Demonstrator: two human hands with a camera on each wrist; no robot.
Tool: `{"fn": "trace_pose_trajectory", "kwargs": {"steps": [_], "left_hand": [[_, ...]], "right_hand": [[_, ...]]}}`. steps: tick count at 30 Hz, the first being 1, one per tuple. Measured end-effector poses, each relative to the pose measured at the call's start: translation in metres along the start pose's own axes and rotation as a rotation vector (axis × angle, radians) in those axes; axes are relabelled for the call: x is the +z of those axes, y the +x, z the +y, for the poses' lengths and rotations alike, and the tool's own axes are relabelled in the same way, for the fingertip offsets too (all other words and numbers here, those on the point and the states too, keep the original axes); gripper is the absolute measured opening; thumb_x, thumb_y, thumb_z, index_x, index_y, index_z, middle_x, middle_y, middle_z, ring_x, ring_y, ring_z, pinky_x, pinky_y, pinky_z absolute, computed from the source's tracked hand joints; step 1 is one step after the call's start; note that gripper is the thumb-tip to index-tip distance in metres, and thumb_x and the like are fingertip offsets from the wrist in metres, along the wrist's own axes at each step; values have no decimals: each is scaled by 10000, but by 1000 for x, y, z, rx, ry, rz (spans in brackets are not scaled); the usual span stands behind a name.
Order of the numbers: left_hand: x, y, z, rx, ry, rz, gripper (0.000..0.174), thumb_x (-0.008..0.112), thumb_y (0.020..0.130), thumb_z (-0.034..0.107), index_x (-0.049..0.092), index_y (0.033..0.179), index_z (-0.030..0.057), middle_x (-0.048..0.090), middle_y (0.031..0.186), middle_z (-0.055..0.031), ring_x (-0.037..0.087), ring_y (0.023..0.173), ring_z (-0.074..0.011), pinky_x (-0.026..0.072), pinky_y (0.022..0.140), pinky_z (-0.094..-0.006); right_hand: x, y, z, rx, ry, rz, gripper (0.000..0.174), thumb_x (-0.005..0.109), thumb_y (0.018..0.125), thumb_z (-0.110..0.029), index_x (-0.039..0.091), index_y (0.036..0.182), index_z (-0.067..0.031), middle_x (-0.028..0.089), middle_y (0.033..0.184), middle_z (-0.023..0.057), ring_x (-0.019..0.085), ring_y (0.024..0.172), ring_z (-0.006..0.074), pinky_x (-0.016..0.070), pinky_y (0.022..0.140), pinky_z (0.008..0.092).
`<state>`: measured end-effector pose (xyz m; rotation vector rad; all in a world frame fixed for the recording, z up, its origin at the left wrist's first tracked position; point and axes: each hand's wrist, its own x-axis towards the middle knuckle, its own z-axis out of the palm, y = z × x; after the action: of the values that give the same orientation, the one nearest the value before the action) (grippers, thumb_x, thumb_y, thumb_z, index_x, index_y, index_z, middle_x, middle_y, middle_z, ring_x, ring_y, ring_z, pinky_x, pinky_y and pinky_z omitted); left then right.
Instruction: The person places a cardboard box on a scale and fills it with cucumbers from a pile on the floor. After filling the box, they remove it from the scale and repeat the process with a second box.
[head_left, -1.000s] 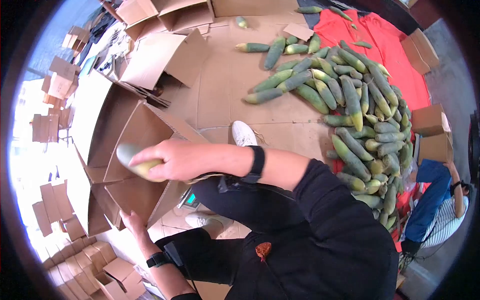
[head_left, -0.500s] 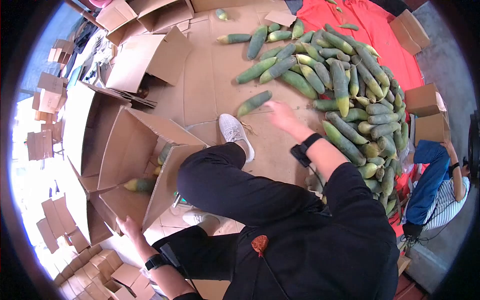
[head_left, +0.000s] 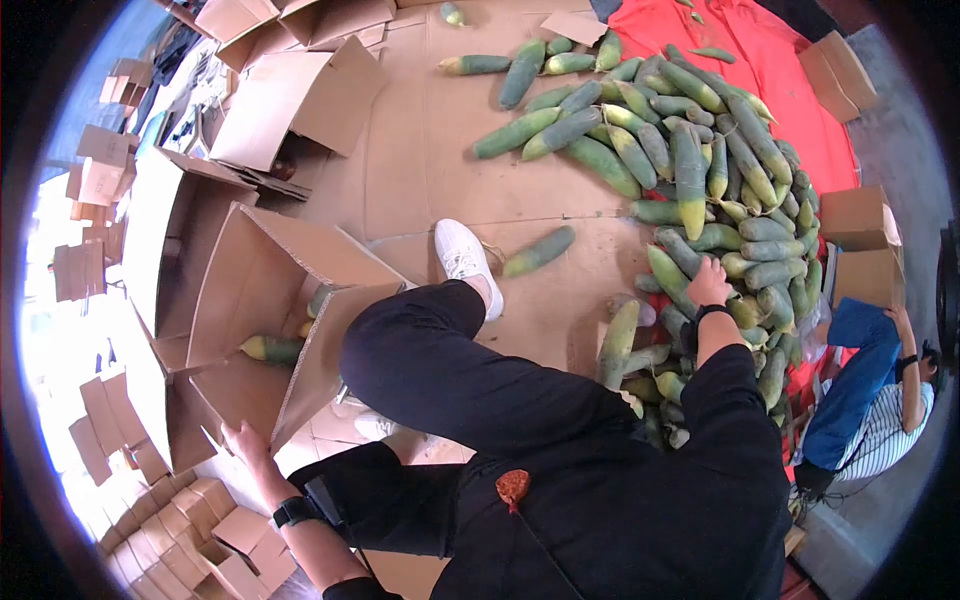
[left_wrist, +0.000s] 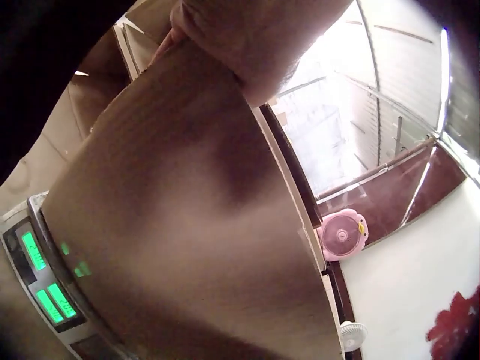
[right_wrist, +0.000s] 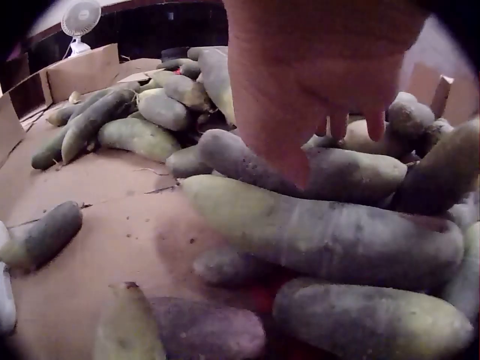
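Note:
At the pile of green radishes (head_left: 770,245), my right hand (head_left: 710,283) reaches down over one grey-green radish (right_wrist: 352,176). In the right wrist view its thumb lies along the near side of that radish and the fingers go over the far side. My left hand (head_left: 245,440) grips the edge of a flap of the open cardboard box (head_left: 245,275). Inside the box the pale end of one radish (head_left: 272,349) shows, with parts of others behind the box wall. A single radish (head_left: 540,251) lies apart on the cardboard sheet, beside a white shoe (head_left: 462,255).
A scale (left_wrist: 52,285) with green lit digits is beside the box. More open boxes (head_left: 295,105) stand at the back left, and stacked cartons (head_left: 160,540) at the lower left. Red cloth (head_left: 800,130) lies under the pile. Another person (head_left: 880,420) is at the right.
The right hand let go of a radish in the box, then moved right to the pile. One radish from the pile's left edge now lies near the shoe. The left hand stayed at the box.

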<state>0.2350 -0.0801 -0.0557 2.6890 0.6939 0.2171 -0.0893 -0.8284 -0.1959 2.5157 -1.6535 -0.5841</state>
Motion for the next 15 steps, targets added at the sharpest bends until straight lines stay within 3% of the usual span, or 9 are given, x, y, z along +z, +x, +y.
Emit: {"fn": "trace_pose_trajectory", "kwargs": {"steps": [2, 4, 5, 9, 11, 12, 14, 15], "left_hand": [[-6, -17, 23, 43, 44, 31, 427, 505, 761, 28, 424, 1167, -78, 534, 1073, -260, 547, 962, -349, 436, 831, -394], [1, -7, 7, 80, 77, 62, 426, 503, 759, 27, 425, 1166, -74, 537, 1066, -260, 546, 958, -356, 435, 832, -397], [2, -3, -4, 127, 109, 87, 426, 501, 758, 27, 427, 1166, -70, 541, 1058, -259, 545, 954, -363, 434, 833, -399], [0, -10, 15, 106, 86, 62, 419, 497, 762, 44, 429, 1160, -68, 541, 1056, -261, 541, 951, -373, 429, 837, -402], [2, -3, 2, 98, 16, 36, 405, 495, 770, 67, 442, 1154, -52, 539, 1061, -262, 541, 955, -369, 424, 840, -403], [-5, -16, 22, 71, 57, 25, 400, 487, 774, 79, 449, 1156, -36, 546, 1058, -257, 541, 970, -361, 420, 848, -396], [-3, -15, 20, 113, 82, 62, 404, 484, 759, 46, 452, 1154, -33, 565, 1030, -248, 550, 970, -356, 419, 850, -390], [-4, -19, 26, 29, -1, 55, 401, 489, 754, 33, 455, 1148, -34, 566, 1032, -244, 556, 964, -349, 421, 846, -385]], "right_hand": [[9, 8, 12, 55, -74, -108, 576, 541, 761, -160, 326, 1294, -188, 397, 1287, 60, 392, 1187, 244, 336, 862, 581], [-9, -1, 9, 74, -124, -175, 542, 540, 764, -160, 348, 1270, -190, 427, 1246, 70, 406, 1169, 253, 351, 842, 569], [-8, 1, 9, 57, -203, -95, 458, 555, 761, -164, 419, 1198, -182, 462, 1178, 81, 428, 1131, 260, 372, 830, 530], [-16, 4, 6, 60, -239, -70, 329, 590, 744, -172, 504, 1061, -162, 489, 1092, 79, 454, 1078, 249, 407, 797, 465], [1, 18, 13, 56, -134, -62, 348, 582, 742, -162, 476, 1072, -135, 490, 1114, 105, 457, 1093, 280, 414, 818, 469], [19, 28, 18, 34, -63, -46, 356, 578, 741, -161, 464, 1075, -121, 490, 1123, 113, 457, 1096, 292, 417, 828, 469], [9, 29, 12, 107, 81, -225, 368, 570, 735, -150, 445, 1078, -102, 489, 1135, 125, 449, 1116, 312, 418, 851, 471], [0, 27, 10, 75, 27, -224, 372, 572, 729, -146, 443, 1075, -95, 484, 1137, 130, 445, 1123, 315, 418, 856, 467]]}}
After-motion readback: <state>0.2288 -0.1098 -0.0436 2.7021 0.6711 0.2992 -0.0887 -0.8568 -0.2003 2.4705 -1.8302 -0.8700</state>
